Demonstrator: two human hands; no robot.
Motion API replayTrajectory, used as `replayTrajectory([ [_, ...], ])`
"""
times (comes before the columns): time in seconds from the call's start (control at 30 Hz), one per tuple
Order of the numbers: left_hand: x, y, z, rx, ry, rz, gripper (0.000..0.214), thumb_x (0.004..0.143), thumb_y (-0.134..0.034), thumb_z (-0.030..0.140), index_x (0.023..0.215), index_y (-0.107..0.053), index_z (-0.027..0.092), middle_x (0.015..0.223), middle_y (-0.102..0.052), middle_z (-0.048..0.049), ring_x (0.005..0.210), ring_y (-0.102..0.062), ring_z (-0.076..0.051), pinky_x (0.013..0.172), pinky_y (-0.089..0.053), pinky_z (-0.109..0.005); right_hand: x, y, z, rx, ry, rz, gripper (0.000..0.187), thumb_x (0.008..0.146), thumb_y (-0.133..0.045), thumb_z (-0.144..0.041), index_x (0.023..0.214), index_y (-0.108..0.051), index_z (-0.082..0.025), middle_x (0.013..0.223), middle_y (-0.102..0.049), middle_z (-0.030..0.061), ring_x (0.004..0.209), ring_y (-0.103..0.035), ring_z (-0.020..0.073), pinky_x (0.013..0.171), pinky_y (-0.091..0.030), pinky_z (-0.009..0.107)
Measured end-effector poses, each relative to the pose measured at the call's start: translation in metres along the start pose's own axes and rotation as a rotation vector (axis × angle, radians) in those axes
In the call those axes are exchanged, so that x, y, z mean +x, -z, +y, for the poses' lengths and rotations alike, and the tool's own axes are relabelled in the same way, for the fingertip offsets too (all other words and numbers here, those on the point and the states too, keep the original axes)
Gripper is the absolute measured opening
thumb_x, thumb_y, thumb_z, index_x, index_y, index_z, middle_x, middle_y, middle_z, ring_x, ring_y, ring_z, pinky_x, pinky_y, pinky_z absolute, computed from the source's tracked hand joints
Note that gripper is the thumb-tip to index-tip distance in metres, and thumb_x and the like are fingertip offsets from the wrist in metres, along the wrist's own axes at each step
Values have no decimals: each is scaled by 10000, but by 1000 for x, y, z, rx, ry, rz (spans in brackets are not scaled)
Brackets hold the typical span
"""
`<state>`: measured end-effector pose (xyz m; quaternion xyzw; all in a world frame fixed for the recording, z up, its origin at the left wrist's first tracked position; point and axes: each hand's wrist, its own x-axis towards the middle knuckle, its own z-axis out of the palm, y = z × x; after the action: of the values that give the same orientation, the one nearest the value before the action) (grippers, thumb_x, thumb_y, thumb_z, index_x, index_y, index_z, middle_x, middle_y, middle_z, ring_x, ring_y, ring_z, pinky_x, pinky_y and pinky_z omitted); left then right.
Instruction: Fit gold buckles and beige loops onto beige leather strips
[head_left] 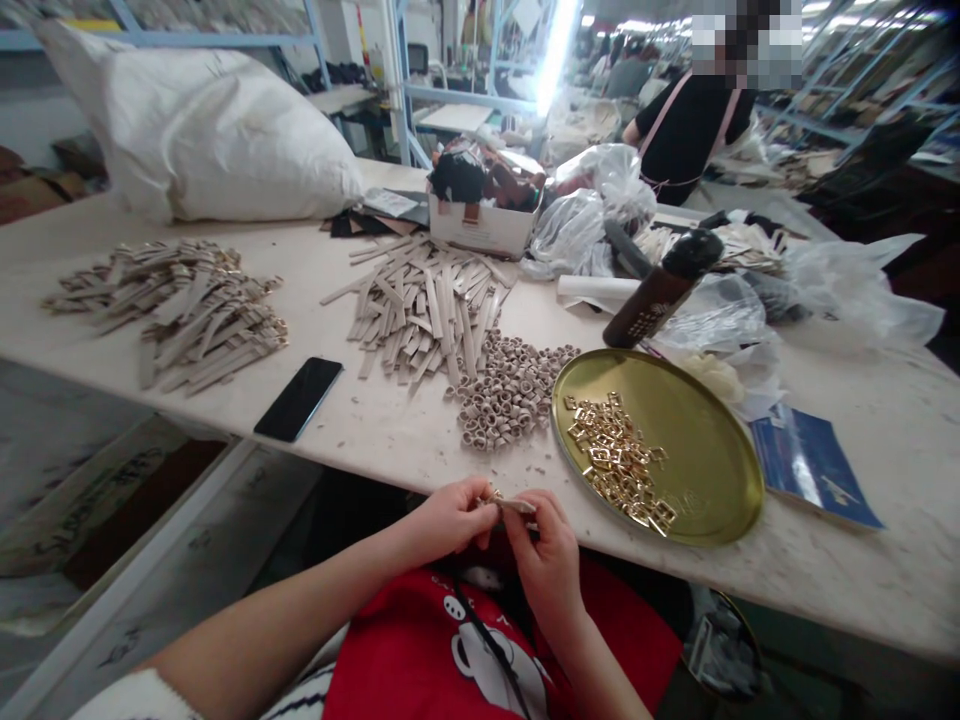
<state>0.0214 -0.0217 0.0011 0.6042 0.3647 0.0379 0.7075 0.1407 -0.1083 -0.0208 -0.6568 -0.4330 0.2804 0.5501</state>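
My left hand (454, 515) and my right hand (546, 548) meet just below the table's front edge, both pinched on one small beige strap with a gold buckle (512, 504). Straight ahead on the table lies a heap of small beige loops (504, 392). A round gold tray (709, 480) with several gold buckles (616, 455) sits to the right of it. Behind the loops is a pile of plain beige straps (424, 312). Far left lies a pile of straps fitted with buckles (184, 312).
A black phone (298, 398) lies near the front edge at left. A dark bottle (660, 288), plastic bags (592, 210), a white box (481, 222), a blue booklet (814, 468) and a big white sack (202, 130) crowd the table. A person in black (694, 125) stands behind.
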Motion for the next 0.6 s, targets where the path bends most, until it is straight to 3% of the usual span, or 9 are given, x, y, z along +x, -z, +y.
replayTrajectory([
  [0.13,2,6,2,7,-30,-66,247,760,-505,402,740,-454,161,599,-548,47,383,-355,-31,349,-236,-149,7,-2,9,174,-204,-110,167,775,-564,-340,694,-515,-202,635,-520,-15,608,-472,142,580,-391,252],
  [0.23,10,12,-2,13,2,-30,311,733,-543,457,695,-429,170,509,-507,65,368,-333,-38,335,-205,-153,12,-4,17,230,-240,-160,180,767,-574,-364,727,-519,-198,638,-521,-21,605,-469,136,583,-390,248],
  [0.33,20,16,-7,13,17,59,329,706,-580,462,697,-435,166,475,-489,71,367,-348,-43,340,-217,-152,23,-1,21,165,-174,-258,202,815,-505,-377,737,-548,-196,676,-536,-8,646,-485,143,614,-389,253],
  [0.4,26,18,-9,0,-1,101,324,704,-594,426,838,-469,159,514,-518,73,374,-385,-50,351,-258,-151,38,3,23,103,-131,-320,292,868,-393,-386,727,-563,-194,669,-538,3,649,-495,149,618,-389,262],
  [0.5,31,22,-9,-19,-58,65,336,760,-539,374,1011,-470,163,559,-534,72,381,-402,-48,369,-291,-149,67,5,31,-152,-21,-239,244,868,-395,-345,813,-578,-193,739,-565,30,694,-514,170,659,-390,289],
  [0.6,34,25,-11,-13,-75,88,249,813,-452,383,872,-505,147,551,-515,61,371,-377,-35,365,-272,-142,93,-2,43,-493,120,-198,133,813,-479,-228,884,-586,-194,842,-576,68,759,-519,196,700,-381,314],
])
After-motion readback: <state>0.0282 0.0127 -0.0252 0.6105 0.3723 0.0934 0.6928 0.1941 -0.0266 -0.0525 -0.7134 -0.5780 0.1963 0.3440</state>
